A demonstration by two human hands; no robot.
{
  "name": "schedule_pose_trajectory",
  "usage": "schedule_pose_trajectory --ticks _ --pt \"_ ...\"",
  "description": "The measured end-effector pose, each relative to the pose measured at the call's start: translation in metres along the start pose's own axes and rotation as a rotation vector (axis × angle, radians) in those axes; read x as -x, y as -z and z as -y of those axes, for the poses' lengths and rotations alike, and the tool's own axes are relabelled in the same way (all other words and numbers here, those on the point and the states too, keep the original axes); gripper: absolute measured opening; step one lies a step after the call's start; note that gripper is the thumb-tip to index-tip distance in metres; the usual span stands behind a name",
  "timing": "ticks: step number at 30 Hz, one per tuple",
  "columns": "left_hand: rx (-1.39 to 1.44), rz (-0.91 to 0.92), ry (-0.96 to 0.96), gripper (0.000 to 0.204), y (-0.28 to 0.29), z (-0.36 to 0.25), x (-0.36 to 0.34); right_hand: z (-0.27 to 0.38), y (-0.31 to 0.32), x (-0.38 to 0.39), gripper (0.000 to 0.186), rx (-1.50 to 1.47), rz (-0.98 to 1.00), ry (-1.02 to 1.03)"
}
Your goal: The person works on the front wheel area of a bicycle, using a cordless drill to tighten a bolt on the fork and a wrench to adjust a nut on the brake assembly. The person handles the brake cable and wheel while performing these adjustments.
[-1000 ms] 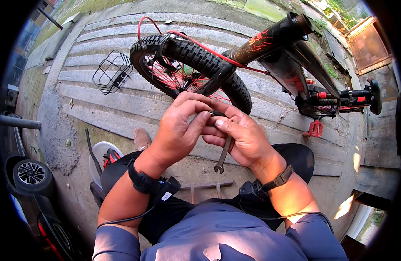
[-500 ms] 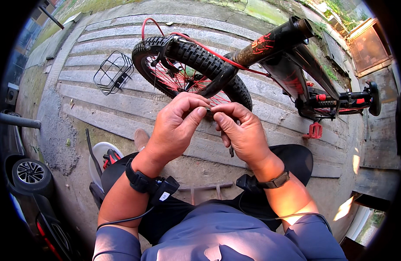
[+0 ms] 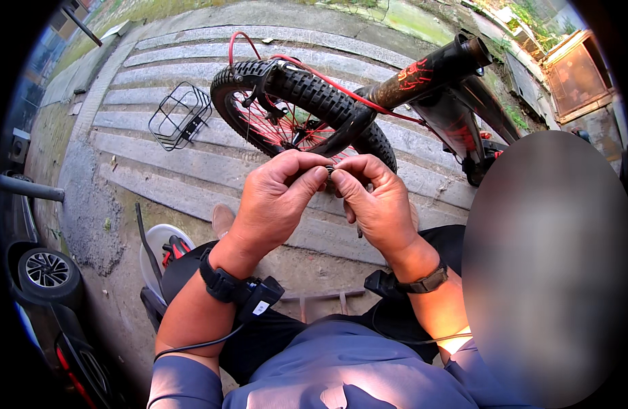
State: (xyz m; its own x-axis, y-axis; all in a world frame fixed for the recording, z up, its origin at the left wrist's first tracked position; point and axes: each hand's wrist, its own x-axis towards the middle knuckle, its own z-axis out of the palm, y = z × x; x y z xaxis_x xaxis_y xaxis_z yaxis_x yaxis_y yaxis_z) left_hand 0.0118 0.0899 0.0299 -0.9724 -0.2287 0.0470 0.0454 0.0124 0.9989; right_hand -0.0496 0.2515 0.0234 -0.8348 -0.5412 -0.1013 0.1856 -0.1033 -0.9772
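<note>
Both hands meet in the middle of the view, fingertips nearly touching. Thumb and forefinger of my left hand (image 3: 276, 198) are pinched on one side of a small dark part (image 3: 330, 170). My right hand (image 3: 379, 201) pinches the same piece from the other side. It is too small and too covered by fingers to tell its kind. Under the right hand's curled fingers the tip of a thin dark object (image 3: 359, 232) pokes out; the rest is hidden. Just beyond the hands lies a bicycle's knobbly front wheel (image 3: 307, 88) with red spokes, joined to a black frame tube (image 3: 409, 82).
A black wire basket (image 3: 180, 116) lies on the slatted concrete ground left of the wheel. Beside my left knee stands a white bucket (image 3: 150, 255) with red-and-black tools. A dark car (image 3: 48, 300) is at far left. A large grey blur hides the right side.
Both hands stay together, the pinched part shifting only slightly. The view has moved a little. A blurred patch now covers the bicycle's rear and pedal at right.
</note>
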Motion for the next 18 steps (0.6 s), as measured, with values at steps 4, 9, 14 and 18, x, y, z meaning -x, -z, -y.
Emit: schedule_pose_trajectory --ticks 4,9,14,18 --pt "0.066 -0.024 0.014 0.017 -0.003 -0.001 -0.001 0.001 0.000 -0.001 0.011 0.001 0.019 0.018" --pt "0.017 -0.004 -0.008 0.019 -0.005 -0.003 -0.002 0.001 0.003 -0.001 0.014 -0.090 0.049 -0.013" --pt "0.042 -0.001 -0.054 0.020 -0.008 0.002 -0.004 0.002 0.003 -0.001 0.017 -0.110 0.051 -0.016" --pt "-0.129 0.045 -0.165 0.020 -0.006 -0.002 -0.011 0.008 0.005 -0.001 0.019 -0.110 0.017 -0.073"
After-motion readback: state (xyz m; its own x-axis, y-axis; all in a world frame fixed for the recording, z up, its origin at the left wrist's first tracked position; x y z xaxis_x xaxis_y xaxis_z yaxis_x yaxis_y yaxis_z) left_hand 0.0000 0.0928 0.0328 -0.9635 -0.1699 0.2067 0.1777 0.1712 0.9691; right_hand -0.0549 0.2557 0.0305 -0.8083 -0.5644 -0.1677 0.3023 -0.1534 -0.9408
